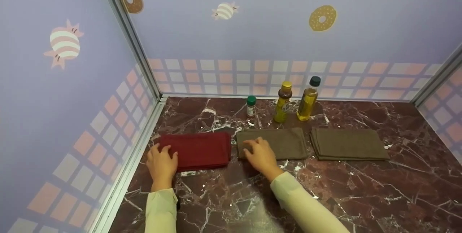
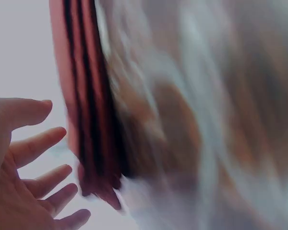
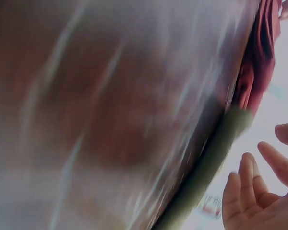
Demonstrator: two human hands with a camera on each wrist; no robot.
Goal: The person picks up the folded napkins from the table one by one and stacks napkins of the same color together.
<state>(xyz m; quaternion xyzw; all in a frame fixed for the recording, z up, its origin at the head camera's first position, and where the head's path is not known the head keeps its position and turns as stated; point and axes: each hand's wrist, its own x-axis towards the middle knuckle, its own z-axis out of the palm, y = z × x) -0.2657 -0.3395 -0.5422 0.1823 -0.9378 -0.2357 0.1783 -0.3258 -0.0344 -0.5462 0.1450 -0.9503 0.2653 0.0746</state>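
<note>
1. Marble counter: motion-blurred to streaks in both wrist views.
2. Red cloth: top cut off by the left wrist frame.
3. Left hand: palm cropped at the frame edge.
4. Small jar: label too small to read.
5. Right hand: cropped at the lower right corner.

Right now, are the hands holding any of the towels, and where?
Neither grips anything. The left hand rests open at the left edge of the red towel; the right hand lies flat on the middle brown towel, near its left end.
</note>
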